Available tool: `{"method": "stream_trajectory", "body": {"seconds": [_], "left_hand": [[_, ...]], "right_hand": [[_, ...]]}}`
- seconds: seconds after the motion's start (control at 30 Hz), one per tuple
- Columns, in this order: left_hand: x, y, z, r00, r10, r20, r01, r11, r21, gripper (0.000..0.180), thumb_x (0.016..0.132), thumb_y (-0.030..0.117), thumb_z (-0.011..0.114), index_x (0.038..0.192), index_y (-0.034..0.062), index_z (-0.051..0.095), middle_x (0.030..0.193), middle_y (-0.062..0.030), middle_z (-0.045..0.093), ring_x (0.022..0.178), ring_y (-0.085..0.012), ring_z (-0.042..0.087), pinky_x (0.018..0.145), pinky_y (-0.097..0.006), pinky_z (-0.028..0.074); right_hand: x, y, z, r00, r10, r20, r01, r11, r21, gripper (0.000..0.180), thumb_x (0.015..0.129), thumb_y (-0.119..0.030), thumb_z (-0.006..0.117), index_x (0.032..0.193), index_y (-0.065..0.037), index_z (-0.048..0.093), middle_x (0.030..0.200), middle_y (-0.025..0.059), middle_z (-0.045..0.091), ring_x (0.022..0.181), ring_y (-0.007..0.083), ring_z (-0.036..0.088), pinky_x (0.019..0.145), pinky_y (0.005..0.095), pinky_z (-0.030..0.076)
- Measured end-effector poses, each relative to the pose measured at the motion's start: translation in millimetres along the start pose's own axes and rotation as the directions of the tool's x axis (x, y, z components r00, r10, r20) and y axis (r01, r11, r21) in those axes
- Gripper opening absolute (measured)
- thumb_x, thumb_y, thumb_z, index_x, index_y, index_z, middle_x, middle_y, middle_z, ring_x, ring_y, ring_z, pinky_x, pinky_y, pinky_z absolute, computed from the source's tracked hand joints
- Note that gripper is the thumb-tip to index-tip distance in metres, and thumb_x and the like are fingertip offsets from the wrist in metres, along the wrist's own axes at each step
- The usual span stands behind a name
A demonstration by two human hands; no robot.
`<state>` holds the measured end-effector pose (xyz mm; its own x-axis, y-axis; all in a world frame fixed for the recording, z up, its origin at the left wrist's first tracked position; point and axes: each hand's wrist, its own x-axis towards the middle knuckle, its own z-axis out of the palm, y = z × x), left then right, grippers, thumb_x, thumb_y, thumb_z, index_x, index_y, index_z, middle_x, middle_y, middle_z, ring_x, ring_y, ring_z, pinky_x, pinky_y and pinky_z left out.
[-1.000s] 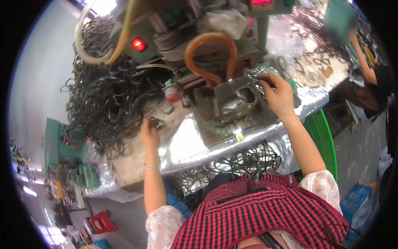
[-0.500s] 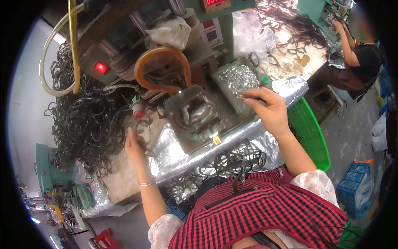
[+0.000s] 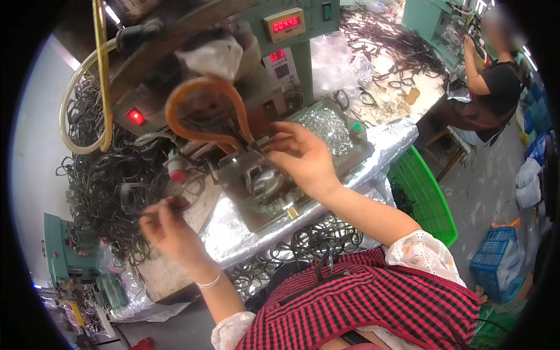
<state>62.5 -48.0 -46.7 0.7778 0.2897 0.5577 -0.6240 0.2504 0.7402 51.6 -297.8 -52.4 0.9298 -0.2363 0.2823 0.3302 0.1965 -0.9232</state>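
Machine of green-painted casing and dull, dark metal (image 3: 256, 76) fills the far middle of the scene, with cloudy, crumpled plastic over part of its head. To the left rises a tangled pile of thin, glossy dark frames (image 3: 99, 186), rounded loops pointing every way with no shared long axis. Silvery foil sheeting (image 3: 224, 230), creased and mirror-bright, covers the table's near edge. Right of it stands a green plastic basket (image 3: 434, 204) with perforated walls. A flat, greenish tray (image 3: 356, 153) bears clear, glittering bits.

A translucent orange hose (image 3: 239, 105) bends into a smooth loop above the worn metal fixture (image 3: 256, 216), which sits on the near side of the machine. The fixture's squared body slants from far left to near right; its rounded opening shows shiny metal, though the opening's long axis is partly hidden.

The right hand (image 3: 303, 157) reaches left, its fingertips at the fixture's far right edge; whether they grasp it one cannot tell. The left hand (image 3: 172, 230) is raised near the pile, fingers bent, beside a blurred dark loop; its grip cannot be told either.

Red digits glow on a small, cream-coloured display (image 3: 284, 24). Below it, a white label (image 3: 283, 69) carries a square code and tiny, illegible print.
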Motion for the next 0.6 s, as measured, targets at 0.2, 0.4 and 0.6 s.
{"method": "stream_trajectory", "body": {"seconds": [0.2,0.4,0.6], "left_hand": [[19,19,54,0.977,0.208,0.050,-0.214,0.957,0.197,0.006,0.094,0.003,0.054,0.098,-0.0012,0.051,0.097,-0.0111,0.060,0.086,-0.0194,0.060,0.073,-0.032,0.053],[-37,34,68,0.942,0.107,0.319,-0.178,0.963,0.203,0.015,0.088,-0.006,0.057,0.102,-0.0026,0.053,0.090,-0.0134,0.065,0.082,-0.0215,0.065,0.080,-0.035,0.054],[-37,30,91,0.899,-0.108,0.424,-0.058,0.931,0.360,0.018,0.085,-0.010,0.062,0.101,-0.0039,0.057,0.093,-0.0134,0.066,0.091,-0.0202,0.065,0.086,-0.032,0.051]], "right_hand": [[-11,-26,21,0.986,0.164,-0.033,-0.158,0.975,0.155,0.047,0.083,0.003,0.062,0.127,0.003,0.049,0.100,0.0087,0.065,0.097,0.0121,0.062,0.087,0.0234,0.047],[-1,-11,-34,0.912,-0.331,0.243,0.411,0.737,-0.537,0.032,0.079,-0.011,0.065,0.110,-0.007,0.066,0.127,0.0160,0.056,0.120,0.0340,0.052,0.103,0.0414,0.040],[12,52,-110,0.934,-0.344,0.097,0.169,0.184,-0.968,0.015,0.072,-0.017,0.072,0.086,-0.012,0.073,0.133,0.0177,0.053,0.129,0.0359,0.043,0.095,0.0447,0.047]]}}
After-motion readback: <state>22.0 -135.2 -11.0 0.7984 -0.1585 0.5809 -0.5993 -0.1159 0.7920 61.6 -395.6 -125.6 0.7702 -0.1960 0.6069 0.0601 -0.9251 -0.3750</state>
